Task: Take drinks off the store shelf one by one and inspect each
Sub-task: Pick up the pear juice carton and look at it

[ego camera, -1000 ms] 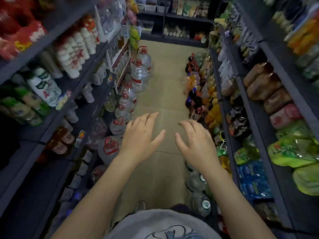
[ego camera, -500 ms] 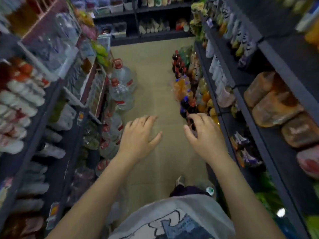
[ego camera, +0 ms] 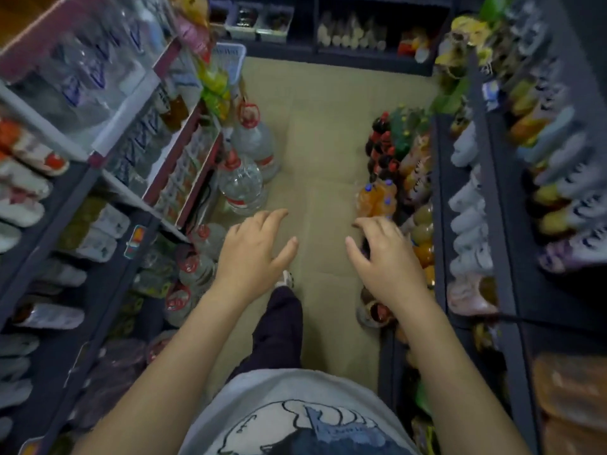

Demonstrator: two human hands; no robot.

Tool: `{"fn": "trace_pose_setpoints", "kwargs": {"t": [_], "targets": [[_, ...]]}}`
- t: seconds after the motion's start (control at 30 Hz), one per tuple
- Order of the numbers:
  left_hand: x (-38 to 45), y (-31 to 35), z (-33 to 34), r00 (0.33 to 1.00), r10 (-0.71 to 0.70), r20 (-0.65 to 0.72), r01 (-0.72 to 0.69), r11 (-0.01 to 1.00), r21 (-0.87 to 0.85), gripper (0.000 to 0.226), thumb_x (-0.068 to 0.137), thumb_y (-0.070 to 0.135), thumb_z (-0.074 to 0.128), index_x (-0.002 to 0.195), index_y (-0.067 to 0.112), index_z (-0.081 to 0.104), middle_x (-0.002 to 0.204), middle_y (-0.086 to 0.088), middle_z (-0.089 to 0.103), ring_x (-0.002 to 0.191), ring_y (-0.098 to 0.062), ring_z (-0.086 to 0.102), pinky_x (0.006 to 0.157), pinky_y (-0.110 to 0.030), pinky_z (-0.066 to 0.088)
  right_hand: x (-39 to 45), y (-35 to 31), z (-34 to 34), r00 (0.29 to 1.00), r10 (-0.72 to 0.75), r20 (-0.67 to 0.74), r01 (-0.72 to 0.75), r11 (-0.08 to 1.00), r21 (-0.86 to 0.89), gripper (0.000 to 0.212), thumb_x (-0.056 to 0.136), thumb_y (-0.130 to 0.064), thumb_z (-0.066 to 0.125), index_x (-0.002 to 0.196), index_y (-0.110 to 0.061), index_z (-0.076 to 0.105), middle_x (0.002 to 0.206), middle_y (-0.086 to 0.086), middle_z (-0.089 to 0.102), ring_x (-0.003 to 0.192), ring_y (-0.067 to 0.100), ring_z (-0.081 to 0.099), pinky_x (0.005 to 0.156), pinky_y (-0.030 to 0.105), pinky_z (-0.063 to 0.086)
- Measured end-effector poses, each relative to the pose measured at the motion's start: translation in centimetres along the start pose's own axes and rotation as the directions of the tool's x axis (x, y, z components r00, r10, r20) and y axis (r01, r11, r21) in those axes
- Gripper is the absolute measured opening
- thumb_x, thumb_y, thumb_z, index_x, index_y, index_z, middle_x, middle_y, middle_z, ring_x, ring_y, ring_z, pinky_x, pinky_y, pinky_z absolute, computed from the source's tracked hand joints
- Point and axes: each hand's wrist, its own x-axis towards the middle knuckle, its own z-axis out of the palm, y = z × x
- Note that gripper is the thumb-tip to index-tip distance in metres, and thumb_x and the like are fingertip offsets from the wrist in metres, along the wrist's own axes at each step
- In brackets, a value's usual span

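Since the earlier frame the person has stepped further down the aisle, and the right hand [ego camera: 389, 257] has stayed low beside the drinks at the foot of the right shelf [ego camera: 440, 224], while the left hand [ego camera: 253, 254] still hovers over the floor [ego camera: 328, 142]. Both hands hold nothing: the left has its fingers [ego camera: 272, 218] loosely spread, the right has them slightly bent, palm down, just above the soda bottles [ego camera: 377, 195] that stand on the floor along the shelf's lower edge. More drink bottles [ego camera: 466, 208] lie in rows on the right shelf, near that hand. Large water jugs [ego camera: 243, 188] line the left shelf's [ego camera: 108, 290] foot. Between the two rows a strip of bare floor runs ahead to the end shelf [ego camera: 361, 57].
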Motion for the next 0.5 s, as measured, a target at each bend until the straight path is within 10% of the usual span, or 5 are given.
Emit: {"fn": "trace_pose_setpoints", "kwargs": {"t": [0.5], "targets": [[45.0,-5.2,-4.0,0.994,0.057,-0.090,-0.061,0.997,-0.048,0.062,0.092,0.051,0.040,0.133,0.009,0.059,0.118,-0.014,0.066,0.108,-0.036,0.063,0.086,-0.045,0.049,43.1,2.0,-6.9,0.999,0.004,-0.050,-0.005,0.999,-0.033,0.038,0.101,-0.031,0.054,0.129,-0.006,0.060,0.120,0.011,0.059,0.116,0.029,0.054,0.097,0.045,0.048]]}}
